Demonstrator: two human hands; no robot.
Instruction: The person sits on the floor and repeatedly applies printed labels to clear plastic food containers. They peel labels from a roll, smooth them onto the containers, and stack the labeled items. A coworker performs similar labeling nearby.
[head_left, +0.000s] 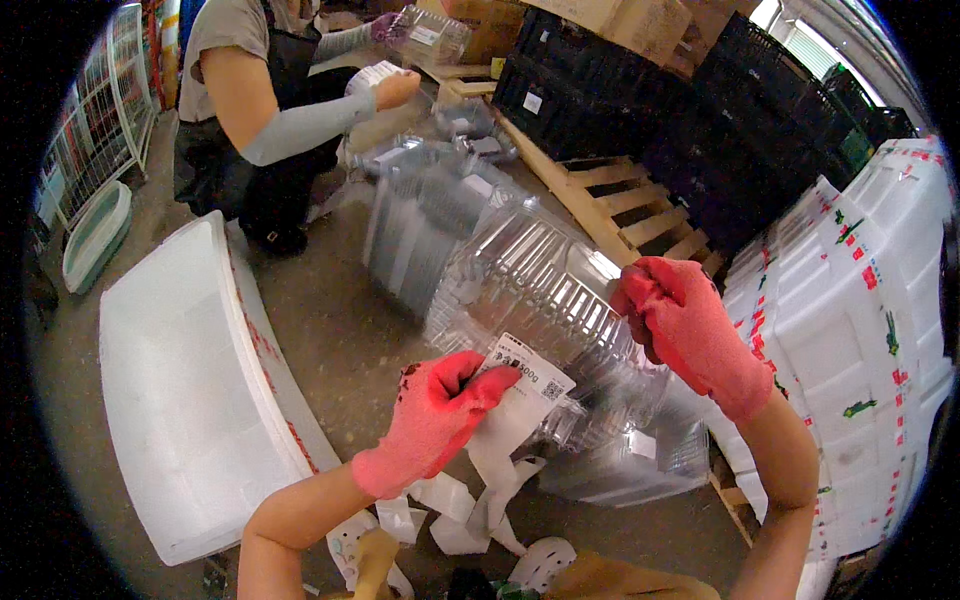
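Observation:
My left hand (442, 416), in a red work glove, pinches the upper end of a strip of white adhesive labels (504, 435). The top label (529, 386) bears print and a square code. Below it the strip trails in loose loops to the floor. Wearing a matching glove, my right hand (686, 330) has its fingers curled at the right edge of a transparent plastic clamshell box (517, 262). Whether they grip the box or something small is hidden. More nested transparent boxes (637, 457) lie beneath and beside it, some bearing white labels.
A white foam box (195, 390) stands at left, and taped white foam boxes (840, 390) stack at right. Black crates (585, 97) rest on a wooden pallet (622, 199) behind. A crouching co-worker (262, 112) holds a label roll (371, 75) and a transparent box (431, 34).

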